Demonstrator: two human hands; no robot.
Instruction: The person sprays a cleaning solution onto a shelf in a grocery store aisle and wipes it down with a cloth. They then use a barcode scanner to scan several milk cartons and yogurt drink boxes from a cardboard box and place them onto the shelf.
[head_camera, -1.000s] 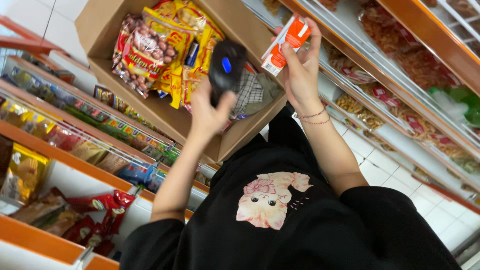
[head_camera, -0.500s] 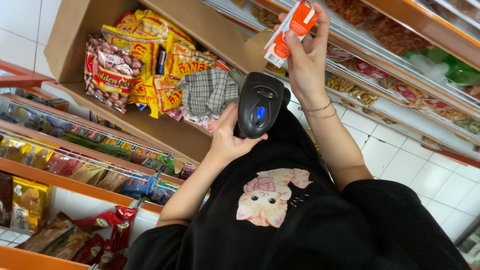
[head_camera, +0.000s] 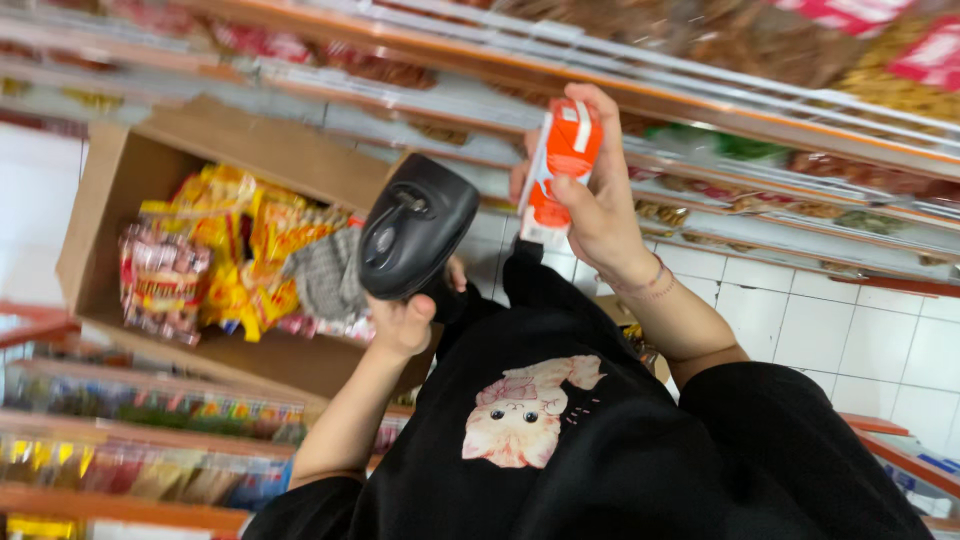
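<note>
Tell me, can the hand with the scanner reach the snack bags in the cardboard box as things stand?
Probably not right away. The left hand is closed around the black scanner, so it has no free fingers. The snack bags lie open in the cardboard box just beside it, with nothing between them.

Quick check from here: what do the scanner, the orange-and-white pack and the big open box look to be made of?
Handheld scanner: looks like hard moulded plastic, black with a dull sheen on its rounded head. Orange-and-white pack: probably printed paperboard, since it has flat faces and crisp folded edges, though blur leaves that open. Open box: brown corrugated cardboard by its look, with matte walls and bent flaps.
</note>
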